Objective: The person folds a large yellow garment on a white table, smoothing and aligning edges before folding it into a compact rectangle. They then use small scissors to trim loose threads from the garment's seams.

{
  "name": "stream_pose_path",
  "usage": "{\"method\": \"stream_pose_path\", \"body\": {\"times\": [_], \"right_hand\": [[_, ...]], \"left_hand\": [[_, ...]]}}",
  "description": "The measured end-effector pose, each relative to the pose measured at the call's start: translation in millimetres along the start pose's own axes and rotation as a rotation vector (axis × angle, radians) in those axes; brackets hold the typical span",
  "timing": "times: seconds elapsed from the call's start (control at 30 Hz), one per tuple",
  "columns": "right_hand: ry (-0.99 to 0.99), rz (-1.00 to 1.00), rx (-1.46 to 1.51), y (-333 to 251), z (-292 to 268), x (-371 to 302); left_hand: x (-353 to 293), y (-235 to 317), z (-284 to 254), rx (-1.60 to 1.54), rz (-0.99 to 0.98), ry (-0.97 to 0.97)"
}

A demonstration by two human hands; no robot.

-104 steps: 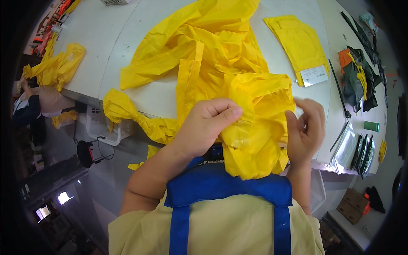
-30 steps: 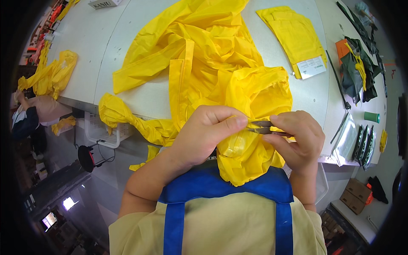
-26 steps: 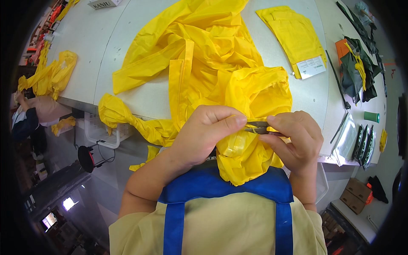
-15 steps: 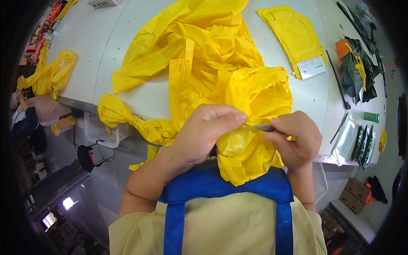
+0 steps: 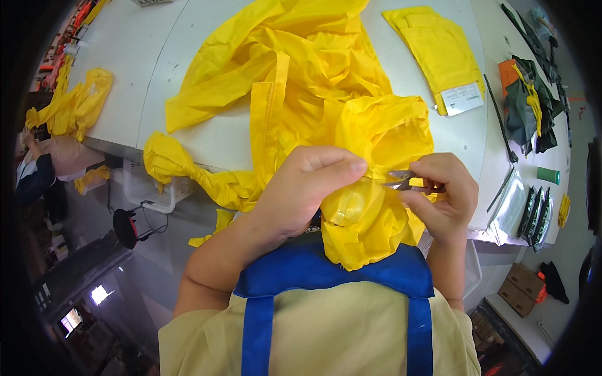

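Observation:
A yellow rain jacket lies crumpled over the pale table and hangs over its near edge toward my blue apron. My left hand pinches a gathered part of its fabric between thumb and fingers. Close to that pinch, my right hand holds small metal thread snips, with their blades spread and the tips pointing at the fabric. Whether the blades touch a thread is too small to tell. Below the pinch, a clear, shiny patch shows on the yellow cloth.
A folded yellow garment with a white label lies at the far right. Dark green garments, a green roll and dark packets lie farther right. A white basket stands below the left edge; another person works beyond it.
The snips' blades have spread apart and show more clearly, as my right hand has turned slightly. My left hand keeps its pinch on the jacket, nearly in place.

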State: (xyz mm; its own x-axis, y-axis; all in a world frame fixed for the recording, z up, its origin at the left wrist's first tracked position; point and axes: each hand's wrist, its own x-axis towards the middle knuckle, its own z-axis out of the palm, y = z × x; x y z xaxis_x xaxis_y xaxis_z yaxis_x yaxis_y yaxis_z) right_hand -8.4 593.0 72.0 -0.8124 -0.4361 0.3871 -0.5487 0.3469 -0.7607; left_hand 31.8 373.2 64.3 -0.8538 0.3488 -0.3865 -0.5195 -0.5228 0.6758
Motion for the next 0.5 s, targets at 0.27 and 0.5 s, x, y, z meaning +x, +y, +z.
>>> {"method": "stream_pose_path", "body": {"times": [0.27,0.5], "right_hand": [[-0.013,-0.051,-0.042,-11.9,4.6,5.9],[-0.006,-0.104,-0.106,-14.2,9.9,8.9]], "left_hand": [[2.9,-0.1,1.1,-0.007,0.019,-0.019],[4.8,-1.9,-1.2,0.023,0.030,-0.037]]}}
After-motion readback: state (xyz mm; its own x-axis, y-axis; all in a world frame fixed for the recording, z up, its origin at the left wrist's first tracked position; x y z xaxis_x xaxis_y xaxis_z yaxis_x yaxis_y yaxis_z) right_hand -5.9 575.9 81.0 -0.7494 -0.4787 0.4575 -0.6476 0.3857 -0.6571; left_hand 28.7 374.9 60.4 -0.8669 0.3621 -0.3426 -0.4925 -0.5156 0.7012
